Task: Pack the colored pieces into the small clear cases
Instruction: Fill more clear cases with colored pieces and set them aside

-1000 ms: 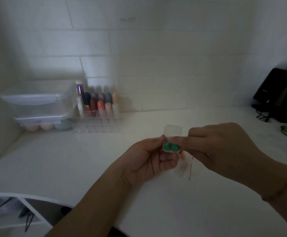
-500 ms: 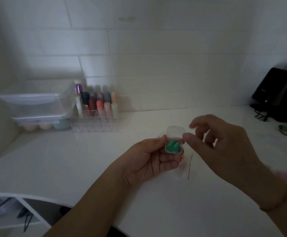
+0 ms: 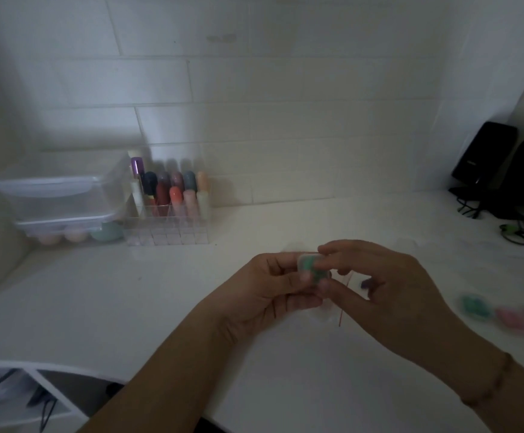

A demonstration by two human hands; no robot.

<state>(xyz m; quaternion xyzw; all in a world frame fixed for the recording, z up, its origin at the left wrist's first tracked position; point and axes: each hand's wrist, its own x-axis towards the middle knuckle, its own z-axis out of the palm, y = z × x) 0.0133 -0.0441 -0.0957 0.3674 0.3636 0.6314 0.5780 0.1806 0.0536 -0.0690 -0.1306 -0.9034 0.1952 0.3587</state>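
**Small clear case, loaded with green, pinched between both hands**

The small clear case [image 3: 312, 267] sits just below the middle of the view, above the white desk [image 3: 129, 307]. The left hand [image 3: 270, 295] grips it from the 9 o'clock side, thumb across the near face and fingers curled behind. The right hand [image 3: 389, 292] comes in from 3 o'clock, forefinger over the top edge and thumb under the bottom edge, pinching the case. Green pieces [image 3: 310, 264] show through the plastic; blur hides whether the lid is fully seated.

By the look of it, the case is very light, thin-walled and stiff, with slick faces that could slide out of a loose pinch. It is probably best held by its edges and corners, with pressure put near the rim where a lid would snap, not on the flat middle, which may flex. The green pieces look soft and squashy, so they should compress without harm, though one caught at the rim could keep the lid from closing.

At 3 o'clock from the hands, well apart, more pieces lie on the desk: a blurred green piece [image 3: 476, 304] and pink pieces [image 3: 523, 318] beside it. A thin red strip [image 3: 342, 314] lies on the desk just below the hands.
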